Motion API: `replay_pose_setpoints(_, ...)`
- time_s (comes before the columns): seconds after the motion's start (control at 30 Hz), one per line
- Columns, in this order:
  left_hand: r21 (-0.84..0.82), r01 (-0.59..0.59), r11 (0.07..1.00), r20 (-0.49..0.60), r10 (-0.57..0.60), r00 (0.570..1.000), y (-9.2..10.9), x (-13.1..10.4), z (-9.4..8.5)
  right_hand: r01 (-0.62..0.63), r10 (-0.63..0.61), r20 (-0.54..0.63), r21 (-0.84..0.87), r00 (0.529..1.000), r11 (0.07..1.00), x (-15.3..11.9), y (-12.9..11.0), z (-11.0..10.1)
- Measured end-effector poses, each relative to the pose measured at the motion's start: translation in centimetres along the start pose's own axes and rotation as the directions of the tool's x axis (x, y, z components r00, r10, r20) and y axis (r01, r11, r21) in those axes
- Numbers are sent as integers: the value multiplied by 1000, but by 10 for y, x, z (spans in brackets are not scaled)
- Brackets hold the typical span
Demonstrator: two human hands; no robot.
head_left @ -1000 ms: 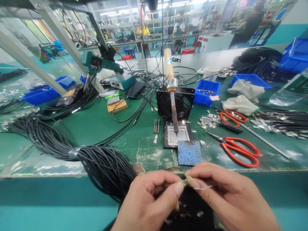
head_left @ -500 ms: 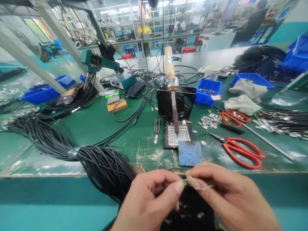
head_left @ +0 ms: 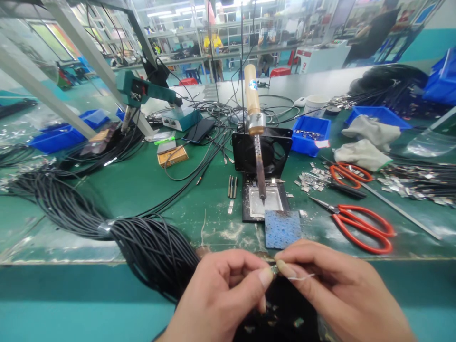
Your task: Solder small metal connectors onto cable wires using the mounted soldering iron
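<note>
My left hand (head_left: 228, 289) pinches a small metal connector piece (head_left: 274, 269) between thumb and fingers, just in front of the bench edge. On the other side of that piece, my right hand (head_left: 335, 285) is closed at the fingertips, with a thin white strand (head_left: 301, 278) sticking out over its fingers. What exactly lies between the right fingertips is mostly hidden. Just beyond the hands lies a blue sponge (head_left: 282, 229). A soldering iron (head_left: 259, 161) with a wooden handle stands tip-down over a metal tray (head_left: 253, 209).
A thick black cable bundle (head_left: 142, 237) runs over the edge at left. Red-handled scissors (head_left: 366, 228), loose metal pieces (head_left: 309, 180), a blue bin (head_left: 310, 135) and white gloves (head_left: 363, 154) lie at right. A black fan (head_left: 278, 152) stands behind the tray. People are in the background.
The view has shifted slightly, so the bench items at right appear a little farther right. Both hands keep nearly the same pose and hold.
</note>
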State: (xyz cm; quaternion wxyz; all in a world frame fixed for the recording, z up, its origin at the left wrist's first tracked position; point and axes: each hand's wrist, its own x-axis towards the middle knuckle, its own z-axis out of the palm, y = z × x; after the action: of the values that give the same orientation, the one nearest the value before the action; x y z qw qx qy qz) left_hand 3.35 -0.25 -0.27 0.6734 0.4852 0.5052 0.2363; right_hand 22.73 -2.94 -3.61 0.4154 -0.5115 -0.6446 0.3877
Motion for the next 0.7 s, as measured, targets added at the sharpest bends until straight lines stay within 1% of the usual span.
replay_pose_setpoints(0.2,-44,-9,999,24,10,1000,-2,5,-2,-7,7,5,-22,1000,1000,3,1,1)
replay_pose_setpoints(0.27,-39,-6,999,21,7,1000,-2,6,-3,2,-4,-46,-46,999,999,5,0,3)
replay_pose_setpoints(0.37,-30,-5,1000,33,6,999,-2,9,-5,19,-34,-171,-90,985,996,10,-3,7)
replay_pose_setpoints(0.47,-28,14,1000,44,-13,999,-1,11,-5,33,-61,-235,-121,970,992,14,-4,8)
replay_pose_setpoints(0.6,-16,11,1000,20,-11,1000,1,18,-6,27,-58,-253,-121,966,992,13,0,4)
replay_pose_setpoints(0.7,-10,-7,1000,2,7,1000,2,25,-8,16,-34,-202,-90,979,996,10,6,0)
